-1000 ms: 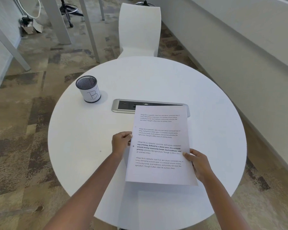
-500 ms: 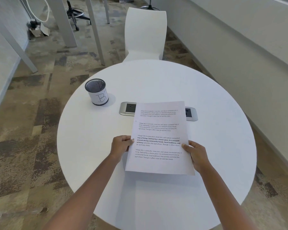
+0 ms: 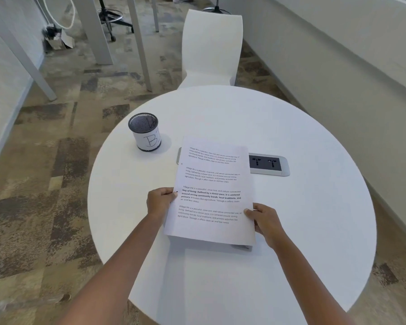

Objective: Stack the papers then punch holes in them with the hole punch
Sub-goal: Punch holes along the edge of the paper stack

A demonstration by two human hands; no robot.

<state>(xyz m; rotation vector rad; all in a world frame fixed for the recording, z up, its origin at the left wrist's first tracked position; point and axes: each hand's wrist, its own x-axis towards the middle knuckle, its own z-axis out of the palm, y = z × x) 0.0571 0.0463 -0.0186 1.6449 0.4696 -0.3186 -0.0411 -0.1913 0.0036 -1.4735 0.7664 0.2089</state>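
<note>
Over white table [image 3: 314, 231], hands [image 3: 161, 201] [image 3: 265, 222] hold papers [image 3: 213, 179] lengthwise, top edge away

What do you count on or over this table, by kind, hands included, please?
Paper stack: 1
Mesh cup: 1
Socket panel: 1
Grey object under the stack: 1
Hands: 2, left hand and right hand
Total: 6

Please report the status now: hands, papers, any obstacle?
Left hand, right hand: each grips a side edge of the paper stack. Stack hides part of the socket panel. Mesh pen cup stands apart, left.
</note>
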